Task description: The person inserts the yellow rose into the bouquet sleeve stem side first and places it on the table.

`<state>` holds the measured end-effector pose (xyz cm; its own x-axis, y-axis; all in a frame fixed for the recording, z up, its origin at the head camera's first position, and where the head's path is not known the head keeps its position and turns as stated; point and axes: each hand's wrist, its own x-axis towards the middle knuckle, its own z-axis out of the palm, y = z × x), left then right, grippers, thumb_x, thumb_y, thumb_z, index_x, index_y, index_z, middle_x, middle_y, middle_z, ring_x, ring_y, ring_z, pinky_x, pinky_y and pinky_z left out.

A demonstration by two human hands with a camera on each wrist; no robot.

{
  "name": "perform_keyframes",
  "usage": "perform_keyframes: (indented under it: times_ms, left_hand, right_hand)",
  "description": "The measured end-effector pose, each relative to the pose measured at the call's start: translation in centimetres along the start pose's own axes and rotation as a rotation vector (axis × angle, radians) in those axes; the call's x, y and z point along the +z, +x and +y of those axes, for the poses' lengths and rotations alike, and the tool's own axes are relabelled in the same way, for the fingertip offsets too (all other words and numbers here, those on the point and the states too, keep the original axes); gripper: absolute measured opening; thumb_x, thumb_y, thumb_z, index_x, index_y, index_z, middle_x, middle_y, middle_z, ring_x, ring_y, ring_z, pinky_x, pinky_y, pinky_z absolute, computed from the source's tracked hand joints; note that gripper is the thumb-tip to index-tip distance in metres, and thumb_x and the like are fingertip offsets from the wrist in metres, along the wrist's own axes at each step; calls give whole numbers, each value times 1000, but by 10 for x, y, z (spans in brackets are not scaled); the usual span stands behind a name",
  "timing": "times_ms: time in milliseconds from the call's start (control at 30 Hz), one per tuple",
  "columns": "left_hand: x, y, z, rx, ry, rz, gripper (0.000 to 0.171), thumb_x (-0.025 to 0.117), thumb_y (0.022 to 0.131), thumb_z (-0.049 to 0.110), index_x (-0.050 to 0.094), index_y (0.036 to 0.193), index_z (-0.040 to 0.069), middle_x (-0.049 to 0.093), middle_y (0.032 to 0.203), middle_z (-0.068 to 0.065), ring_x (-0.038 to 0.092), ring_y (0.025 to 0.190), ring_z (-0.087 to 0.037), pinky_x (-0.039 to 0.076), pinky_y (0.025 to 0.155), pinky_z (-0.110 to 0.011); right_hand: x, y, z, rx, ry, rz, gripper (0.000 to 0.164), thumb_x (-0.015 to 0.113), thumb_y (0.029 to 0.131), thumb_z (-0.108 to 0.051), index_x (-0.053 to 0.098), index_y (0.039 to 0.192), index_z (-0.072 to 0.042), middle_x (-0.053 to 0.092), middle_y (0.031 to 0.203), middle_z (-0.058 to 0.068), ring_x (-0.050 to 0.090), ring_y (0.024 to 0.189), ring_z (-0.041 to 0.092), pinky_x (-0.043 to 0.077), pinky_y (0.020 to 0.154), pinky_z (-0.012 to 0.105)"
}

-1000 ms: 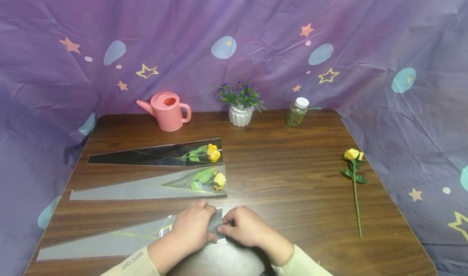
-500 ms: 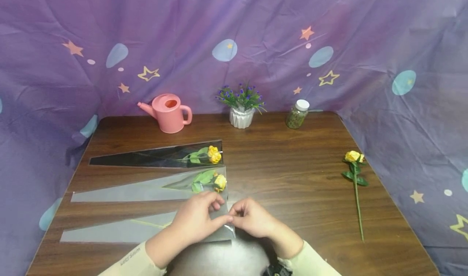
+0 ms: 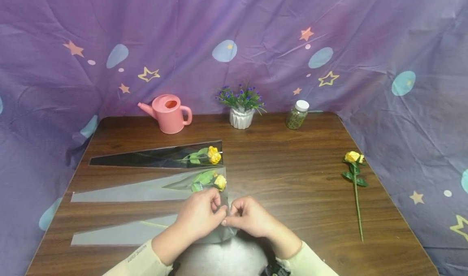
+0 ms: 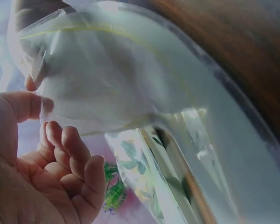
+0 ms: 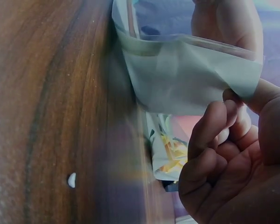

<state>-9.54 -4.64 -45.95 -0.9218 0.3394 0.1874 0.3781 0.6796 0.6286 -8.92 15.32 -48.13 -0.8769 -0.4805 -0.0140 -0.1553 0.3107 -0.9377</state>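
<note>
A long tapered flower sleeve [image 3: 109,234], pale grey with a clear front and a thin yellow line, lies nearest the person, its wide end raised. My left hand [image 3: 201,213] holds that end with its thumb at the clear film [image 4: 107,84], the other fingers curled. At the same edge, my right hand [image 3: 252,217] pinches a corner between thumb and forefinger; the right wrist view shows the sleeve's pale back [image 5: 172,84] there. Just beyond lie a grey sleeve [image 3: 120,192] and a black sleeve [image 3: 128,158], each with a yellow rose inside. A loose yellow rose [image 3: 352,157] lies far right.
Along the back of the wooden table [image 3: 289,166] stand a pink watering can [image 3: 171,119], a white pot [image 3: 241,118] of purple flowers and a white-lidded jar [image 3: 296,117]. A purple curtain [image 3: 270,16] hangs behind. A tiny white bit [image 5: 72,180] lies on the wood.
The near sleeve has slid to the right and its wide end has come up off the table. Both hands have moved slightly away from the person, their thumbs now close together at its edge.
</note>
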Motion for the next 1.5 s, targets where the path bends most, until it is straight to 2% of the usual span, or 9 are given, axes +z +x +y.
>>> perform_keyframes:
  times_ms: [233,467,600,700,800,1067,1200,1333,1500]
  left_hand:
    - [-7,2,-6,-44,-53,-97,25,74,73,6,55,81,20,56,73,12,51,63,-6,46,57,-27]
    - [-13,2,-10,-116,-121,-218,18,75,78,11,59,78,18,58,66,10,55,60,-8,49,57,-28]
    - [-13,3,-9,-119,-160,-217,17,75,78,9,59,77,17,58,65,9,55,59,-9,49,56,-28]
    - [-12,4,-8,-111,-169,-204,17,75,77,7,60,78,16,58,66,8,55,60,-9,49,57,-28]
    - [-12,3,-6,-112,-168,-204,17,74,77,6,60,77,15,58,66,8,55,60,-8,50,59,-28]
    - [-11,3,-5,-85,-150,-190,17,74,77,6,60,75,15,61,67,9,56,62,-7,52,61,-27]
    - [-11,1,-7,-70,-130,-201,18,75,77,7,60,74,16,61,68,10,56,62,-6,51,60,-27]
    - [-10,-1,-8,-55,-124,-202,18,76,78,7,60,74,17,61,68,11,55,61,-6,50,59,-27]
    - [-12,-2,-9,-51,-126,-199,19,76,78,7,61,74,17,61,68,11,54,61,-6,51,59,-27]
  right_hand:
    - [1,0,-1,55,34,19,32,73,95,-7,54,69,-3,53,55,-10,59,48,8,49,46,22]
    - [2,1,2,75,-40,59,33,67,95,-6,49,67,-11,52,53,-10,59,47,7,48,45,23]
    - [-13,-3,7,69,-71,21,30,70,94,-8,52,70,-10,54,57,-10,59,52,6,49,50,22]
    - [-39,-10,9,81,-78,-5,20,73,95,-11,62,80,-5,62,67,-3,61,60,10,53,57,25]
    - [-78,-21,11,116,-111,41,17,74,97,-14,69,97,3,70,80,8,65,65,17,57,63,32]
    - [-216,-66,20,242,-386,454,28,71,101,-15,71,110,12,70,74,6,64,61,10,52,54,27]
    - [-271,-92,31,373,-485,553,41,65,105,-23,68,115,16,73,78,1,64,64,6,50,55,26]
    - [-306,-111,49,534,-518,566,49,61,107,-31,66,116,17,76,83,9,67,69,11,51,58,28]
    - [-324,-121,82,607,-623,559,43,64,103,-28,71,105,15,75,87,20,65,77,25,50,64,34]
